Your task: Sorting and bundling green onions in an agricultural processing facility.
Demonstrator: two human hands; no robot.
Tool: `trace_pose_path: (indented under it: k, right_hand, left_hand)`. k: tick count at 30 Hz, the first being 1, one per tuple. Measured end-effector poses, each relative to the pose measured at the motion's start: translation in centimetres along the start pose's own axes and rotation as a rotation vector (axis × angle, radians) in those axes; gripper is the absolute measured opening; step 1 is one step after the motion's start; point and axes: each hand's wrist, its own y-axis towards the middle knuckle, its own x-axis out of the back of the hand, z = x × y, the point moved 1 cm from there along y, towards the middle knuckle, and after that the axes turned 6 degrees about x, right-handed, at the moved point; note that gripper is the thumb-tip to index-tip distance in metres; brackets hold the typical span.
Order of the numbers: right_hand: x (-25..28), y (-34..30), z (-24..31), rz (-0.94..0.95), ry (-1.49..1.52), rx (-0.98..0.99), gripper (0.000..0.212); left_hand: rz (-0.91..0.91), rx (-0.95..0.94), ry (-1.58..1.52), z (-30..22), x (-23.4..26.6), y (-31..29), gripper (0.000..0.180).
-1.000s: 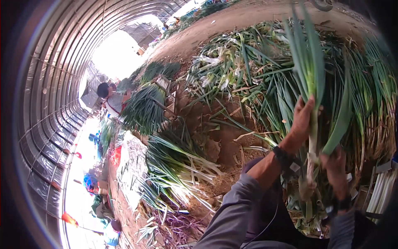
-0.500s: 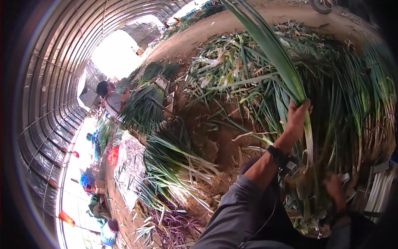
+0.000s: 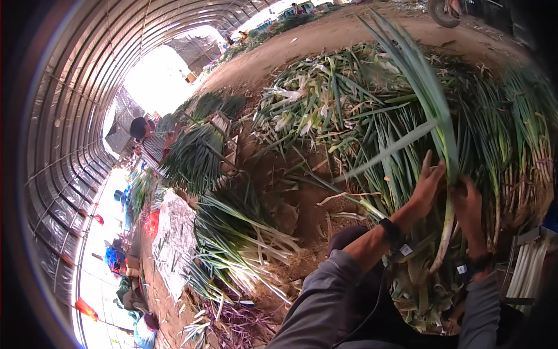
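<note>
A long green onion [image 3: 446, 136] stands upright in front of me, its green leaves fanning up and its pale stalk hanging down. My right hand [image 3: 468, 203] is closed round it where leaf meets stalk. Close against its left side is my left hand [image 3: 427, 187], two fingers apart and pointing up, with no firm hold visible. One leaf [image 3: 395, 150] bends off to the left, above the left hand. Behind and below, a mass of loose leaves and trimmings [image 3: 325, 110] covers the ground. Dark bands circle both wrists.
More green onions [image 3: 532, 139] stand in a row at the right. A rack of white stalks [image 3: 528, 264] is at the lower right. Rooted onions [image 3: 256, 238] lie to the left. Farther off, a person [image 3: 152, 144] works beside a bundle of onions [image 3: 195, 154]. A wheel [image 3: 444, 13] shows at the top.
My right hand has risen from low down to the onion's stalk. My left hand has loosened and sits lower beside it. The onion has shifted right, and one leaf now bends leftward.
</note>
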Motion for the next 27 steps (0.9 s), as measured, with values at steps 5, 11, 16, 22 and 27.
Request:
trace_pose_path:
  k: [5, 11, 16, 22, 27]
  right_hand:
    - [-0.2, 1.9, 0.9, 0.061, 0.440, -0.008, 0.034]
    - [-0.4, 2.5, 2.8, 0.134, 0.679, -0.126, 0.029]
    - [0.6, 2.6, 3.5, 0.179, 0.821, -0.171, 0.027]
    - [-0.9, 1.0, 5.4, -0.022, 0.606, -0.100, 0.019]
    - [1.3, -1.9, 2.8, 0.052, 0.431, -0.157, 0.017]
  left_hand:
    - [-0.025, 0.014, 0.123, 0.3, 0.4, 1.3, 0.035]
    - [0.094, -0.089, -0.164, 0.1, 0.4, 1.2, 0.028]
    - [0.156, -0.142, -0.186, -0.2, -1.2, 0.8, 0.028]
    - [0.011, -0.257, -0.068, -1.3, 0.9, 2.8, 0.026]
    - [-0.051, -0.355, -0.008, -3.4, 1.9, 2.5, 0.019]
